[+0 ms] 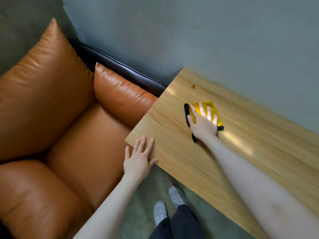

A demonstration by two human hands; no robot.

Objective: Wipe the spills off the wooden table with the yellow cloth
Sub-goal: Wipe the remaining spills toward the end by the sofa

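One yellow cloth (209,107), one spill (193,86); cloth under the flat, spread right hand (203,122); left hand (139,159) spread on the surface (241,152) corner.

**Cloth flat under your right hand**

Your right hand (204,122) presses the yellow cloth (211,107) flat on the wooden table (241,152). A small brown spill (193,86) lies just beyond it. Your left hand (139,160) rests on the table's corner, beside the orange sofa (60,109).

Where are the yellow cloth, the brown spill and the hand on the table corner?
yellow cloth (212,107), head view, bare far corner.
brown spill (193,86), head view, its middle.
left hand (138,160), head view, back of hand.
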